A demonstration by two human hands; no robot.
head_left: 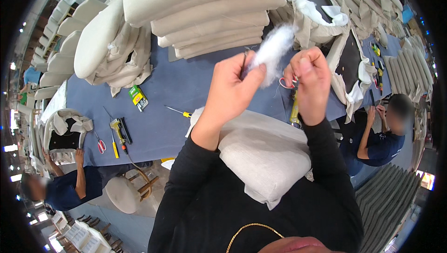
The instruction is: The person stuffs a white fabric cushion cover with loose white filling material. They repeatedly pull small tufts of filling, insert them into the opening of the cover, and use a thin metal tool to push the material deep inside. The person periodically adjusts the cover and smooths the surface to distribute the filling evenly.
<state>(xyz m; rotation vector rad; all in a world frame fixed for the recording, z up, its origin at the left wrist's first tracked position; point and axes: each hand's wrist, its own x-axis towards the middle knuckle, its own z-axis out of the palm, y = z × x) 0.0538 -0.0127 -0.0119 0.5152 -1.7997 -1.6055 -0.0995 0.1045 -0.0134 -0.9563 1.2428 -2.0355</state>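
A fluffy tuft of white fibre stuffing [277, 45] is pinched between the thumb and fingers of my left hand [230, 85], raised over the table. My right hand [308, 78] is held up just beside it with curled fingers; whether anything is in them I cannot make out. Behind the right fingers shows a red-handled pair of scissors [287, 83]. Below my hands, a beige fabric-covered piece [260, 155] leans between my forearms at the table's near edge. Next to my right wrist lies a yellow tool [294, 108], partly hidden by the arm.
Beige cushions [209, 20] stand stacked at the back of the blue table [172, 85]. A screwdriver [179, 112], a green-yellow box [138, 98] and a staple gun [118, 131] lie leftward. One co-worker [70, 183] works at left, another [382, 136] at right.
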